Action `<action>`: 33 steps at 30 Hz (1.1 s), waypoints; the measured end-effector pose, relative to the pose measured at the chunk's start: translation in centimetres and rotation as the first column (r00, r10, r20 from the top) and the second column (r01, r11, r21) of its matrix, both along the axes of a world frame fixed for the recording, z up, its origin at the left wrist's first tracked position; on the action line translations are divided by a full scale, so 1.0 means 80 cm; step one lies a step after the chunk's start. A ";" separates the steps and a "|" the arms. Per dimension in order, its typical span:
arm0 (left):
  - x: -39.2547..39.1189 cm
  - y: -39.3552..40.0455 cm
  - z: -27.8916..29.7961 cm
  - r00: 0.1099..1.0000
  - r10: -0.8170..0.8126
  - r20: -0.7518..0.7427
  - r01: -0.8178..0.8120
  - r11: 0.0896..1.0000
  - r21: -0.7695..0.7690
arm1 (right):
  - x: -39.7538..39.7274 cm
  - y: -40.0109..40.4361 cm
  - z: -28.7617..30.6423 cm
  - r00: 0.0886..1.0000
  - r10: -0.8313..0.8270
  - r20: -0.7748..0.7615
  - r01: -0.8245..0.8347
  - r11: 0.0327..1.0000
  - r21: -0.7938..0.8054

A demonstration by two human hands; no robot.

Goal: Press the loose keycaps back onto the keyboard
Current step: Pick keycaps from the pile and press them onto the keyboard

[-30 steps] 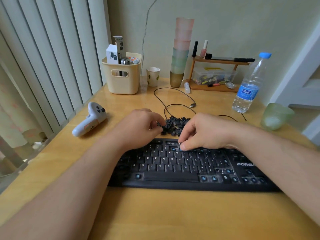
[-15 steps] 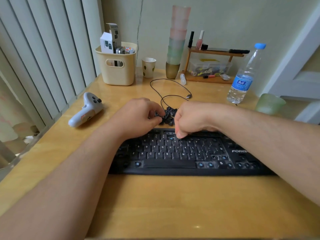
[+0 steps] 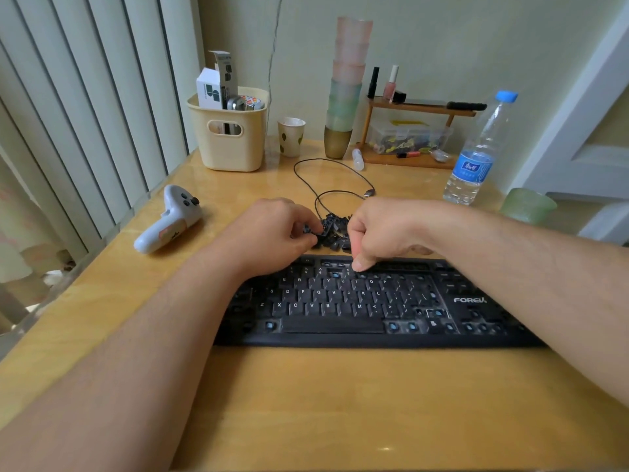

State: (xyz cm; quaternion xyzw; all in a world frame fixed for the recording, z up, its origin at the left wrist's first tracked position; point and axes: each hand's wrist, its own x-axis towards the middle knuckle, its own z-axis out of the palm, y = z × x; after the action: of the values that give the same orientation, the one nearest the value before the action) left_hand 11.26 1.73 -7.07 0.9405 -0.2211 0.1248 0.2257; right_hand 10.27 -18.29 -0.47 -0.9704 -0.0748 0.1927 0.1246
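Misalignment risk: right hand [image 3: 381, 233], fingers curled, presses a keycap onto keyboard [image 3: 357, 301]; left hand [image 3: 272, 236] pinches a loose keycap [image 3: 315, 237]; off-centre force may jam it.

Keycap pile [image 3: 335, 233] just behind keyboard [image 3: 357, 301] — controller [image 3: 166, 221] far left.

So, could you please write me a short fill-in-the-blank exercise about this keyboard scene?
1. The pile of loose keycaps lies just behind the ____.
2. The left hand pinches a ____ at the pile's edge.
3. The right hand presses its thumb on the keyboard's ____ rows.
4. The water bottle has a ____ cap.

Missing words: keyboard; keycap; top; blue
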 end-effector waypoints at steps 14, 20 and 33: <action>0.004 0.006 -0.003 0.989 0.126 -0.076 -0.122 0.991 0.064 | 0.021 -0.025 -0.005 0.963 0.099 0.251 -0.125 0.988 0.087; 0.003 0.004 -0.002 0.987 0.138 -0.087 -0.133 0.989 0.060 | 0.040 -0.026 -0.026 0.895 0.224 0.386 -0.214 0.974 -0.069; 0.000 -0.004 -0.001 0.993 0.107 -0.043 -0.106 0.994 0.036 | 0.043 -0.025 -0.055 0.881 0.247 0.403 -0.250 0.967 -0.046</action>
State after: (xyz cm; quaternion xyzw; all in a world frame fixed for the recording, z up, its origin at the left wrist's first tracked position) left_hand 11.25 1.45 -7.15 0.9572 -0.1675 0.1118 0.2079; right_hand 13.73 -20.29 -4.89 -0.9711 -0.2234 0.0016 0.0841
